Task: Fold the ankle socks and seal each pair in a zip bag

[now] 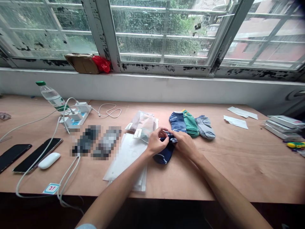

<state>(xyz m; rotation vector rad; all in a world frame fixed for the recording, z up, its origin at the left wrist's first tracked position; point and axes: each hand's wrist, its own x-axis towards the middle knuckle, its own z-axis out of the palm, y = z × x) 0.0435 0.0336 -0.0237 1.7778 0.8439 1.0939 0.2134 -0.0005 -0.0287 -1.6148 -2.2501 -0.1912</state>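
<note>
A navy sock with white trim lies low over the table, its upper end between my two hands. My left hand pinches that end from the left, thumb and fingers curled together. From the right, my right hand grips the same end, its fingertips partly hidden. Just beyond lie a blue striped sock, a green sock and a grey sock, side by side and overlapping. Left of my hands are packed clear bags with white labels, and flat clear plastic bags extend under my left forearm.
On the left are a water bottle, a power strip with white cables, phones and a white mouse. Paper slips and stacked plastic-wrapped boxes lie right. The table's front edge runs below my forearms.
</note>
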